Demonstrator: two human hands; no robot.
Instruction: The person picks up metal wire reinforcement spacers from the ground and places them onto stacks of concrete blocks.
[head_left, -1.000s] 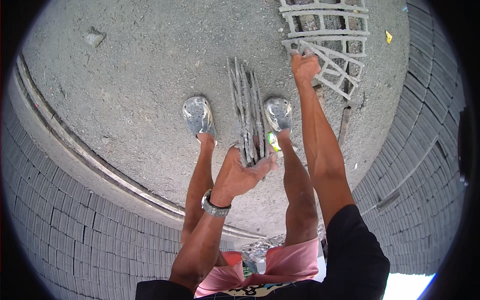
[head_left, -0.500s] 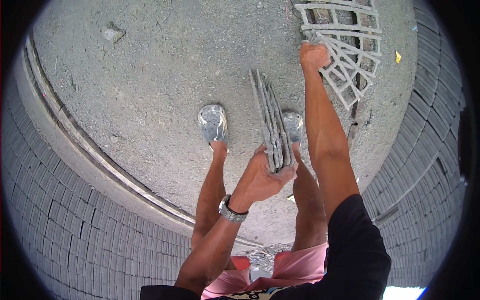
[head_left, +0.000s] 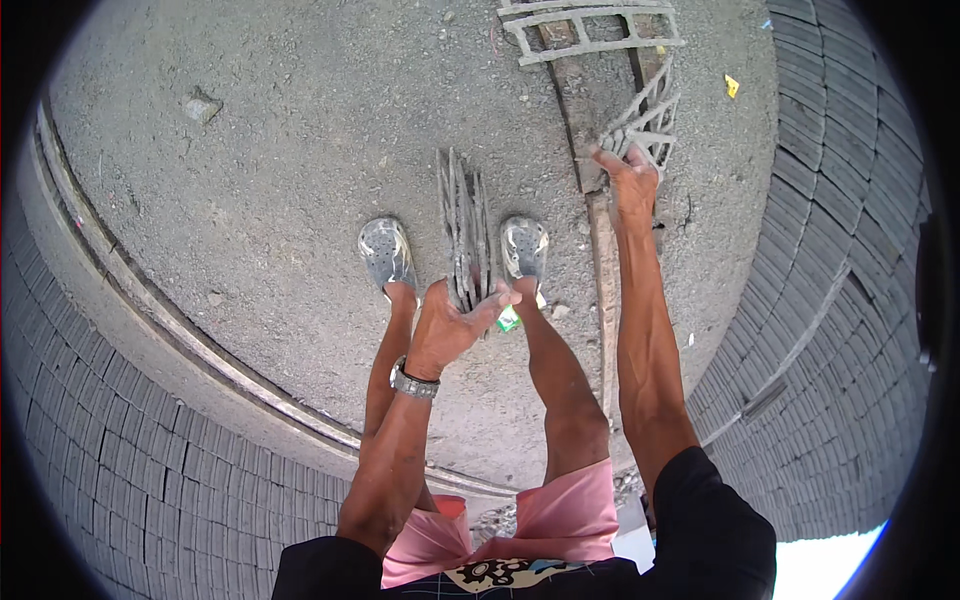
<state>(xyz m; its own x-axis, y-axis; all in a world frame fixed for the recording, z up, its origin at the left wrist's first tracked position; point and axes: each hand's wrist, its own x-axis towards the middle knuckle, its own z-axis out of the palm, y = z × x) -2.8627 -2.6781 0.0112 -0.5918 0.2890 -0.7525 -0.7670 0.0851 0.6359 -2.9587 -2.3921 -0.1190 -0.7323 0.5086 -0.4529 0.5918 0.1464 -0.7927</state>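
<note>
My left hand [head_left: 443, 332] is closed round the near end of a bundle of thin grey slats or frames [head_left: 464, 225], seen edge-on and pointing away from me between my feet. Ahead and to the right, my right hand [head_left: 632, 185] grips several grey ladder-shaped frames [head_left: 656, 115], which fan out beyond its fingers at a tilt. More flat ladder-shaped frames [head_left: 598, 42] lie farther off, across two dark wooden boards [head_left: 570, 110] on the ground. The frames look rough and caked with grey; their material I cannot tell.
My clog-shod feet [head_left: 387, 250] stand apart on gritty ground. Tightly packed grey stacks [head_left: 130, 450] curve along the left behind a low rail [head_left: 200, 340]; similar stacks [head_left: 835, 200] line the right. A stone [head_left: 203, 106], a yellow scrap [head_left: 732, 86] and a green scrap [head_left: 508, 319] lie about.
My right hand has drawn the gripped frames nearer and away from the ones lying on the boards, baring more wood. In the picture, the left hand's bundle has shifted left and turned more upright.
</note>
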